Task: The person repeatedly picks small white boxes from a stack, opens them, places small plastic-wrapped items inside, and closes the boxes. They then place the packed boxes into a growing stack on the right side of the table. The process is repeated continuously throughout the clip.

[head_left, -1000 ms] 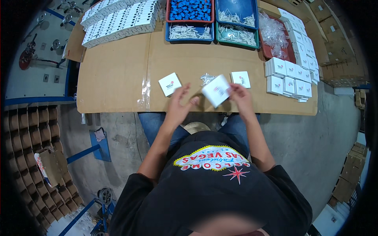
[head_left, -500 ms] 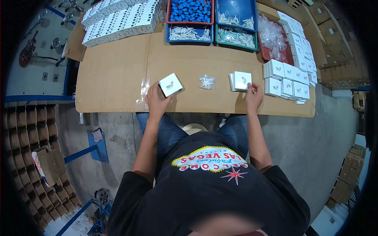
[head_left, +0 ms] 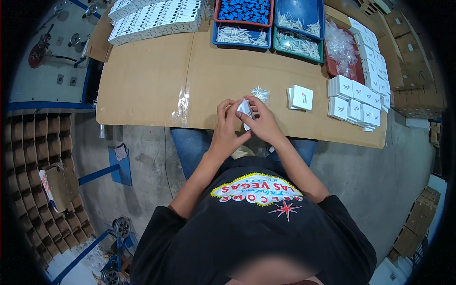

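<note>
Holding white box (head_left: 244, 109) near front edge of cardboard (head_left: 142, 85), broad leftward.

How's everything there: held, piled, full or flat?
White box: held in the right hand, tilted.
Left hand: curled beside it.
Small clear bag: lying on cardboard; seal unclear.
Two white squares: flat, overlapping.
Red tray with blue pieces: full.
Upper blue tray: partly filled.
Lower blue tray: holding white sticks.
Green tray: holding sticks.
Right red tray: heaped with clear plastic.
Boxes at right: stacked.
Boxes at left: rowed.
</note>
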The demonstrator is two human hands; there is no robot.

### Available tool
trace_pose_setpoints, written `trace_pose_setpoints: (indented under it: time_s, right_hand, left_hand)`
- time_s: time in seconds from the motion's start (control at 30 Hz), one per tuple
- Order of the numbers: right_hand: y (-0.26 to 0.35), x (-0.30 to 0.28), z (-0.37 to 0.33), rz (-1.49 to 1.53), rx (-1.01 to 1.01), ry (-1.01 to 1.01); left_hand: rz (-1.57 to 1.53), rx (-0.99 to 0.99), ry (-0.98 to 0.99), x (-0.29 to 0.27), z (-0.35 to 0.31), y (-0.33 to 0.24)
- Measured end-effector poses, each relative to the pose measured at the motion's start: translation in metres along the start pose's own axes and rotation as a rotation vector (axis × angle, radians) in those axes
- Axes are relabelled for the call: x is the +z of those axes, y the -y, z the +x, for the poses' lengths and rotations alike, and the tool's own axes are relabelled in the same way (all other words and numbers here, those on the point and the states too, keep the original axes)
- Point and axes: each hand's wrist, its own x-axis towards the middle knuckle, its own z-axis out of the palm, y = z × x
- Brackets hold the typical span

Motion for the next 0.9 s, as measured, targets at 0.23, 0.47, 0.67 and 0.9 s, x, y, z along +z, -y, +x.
trace_pose_setpoints:
  time_s: [0.23, 0.47, 0.67, 0.9]
  right_hand:
    - [0.008, -0.008, -0.012, -0.245, -0.427, 0.047]
    - [-0.004, 0.007, -0.028, -0.343, -0.475, -0.005]
    - [-0.010, 0.004, -0.025, -0.316, -0.596, -0.028]
    - [-0.006, -0.007, -0.014, 0.166, -0.395, -0.181]
  left_hand:
    - [-1.029, -0.879, 0.100, 0.002, -0.010, 0.027]
    - [-1.630, -1.052, 0.180, 0.019, -0.008, 0.012]
    - [-1.582, -0.973, 0.075, 0.027, -0.008, 0.006]
    - [-1.768, -0.852, 0.134, 0.031, -0.010, 0.017]
